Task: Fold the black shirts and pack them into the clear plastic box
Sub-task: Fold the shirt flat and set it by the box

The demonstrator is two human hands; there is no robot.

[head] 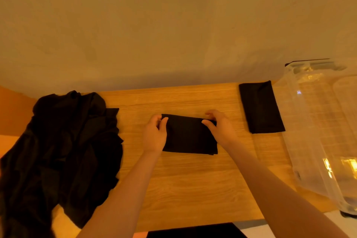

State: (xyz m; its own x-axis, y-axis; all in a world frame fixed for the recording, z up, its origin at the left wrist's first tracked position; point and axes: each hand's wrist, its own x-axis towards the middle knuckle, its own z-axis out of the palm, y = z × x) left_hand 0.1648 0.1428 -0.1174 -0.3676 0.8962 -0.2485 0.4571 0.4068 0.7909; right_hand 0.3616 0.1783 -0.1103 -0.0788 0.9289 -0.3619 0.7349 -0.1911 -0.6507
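A folded black shirt [190, 137] lies as a small rectangle in the middle of the wooden table [183, 183]. My left hand [154, 135] pinches its far left corner, thumb on top. My right hand [220, 127] pinches its far right corner the same way. A second folded black shirt [260, 106] lies flat at the back right, beside the clear plastic box [309, 121]. The box stands at the table's right edge and I see nothing inside it. A heap of unfolded black shirts [63, 150] covers the table's left side.
A plain wall [173, 25] runs right behind the table's far edge. A dark flat object [193, 232] shows at the near edge below the table. Bare wood lies between the heap and my forearms.
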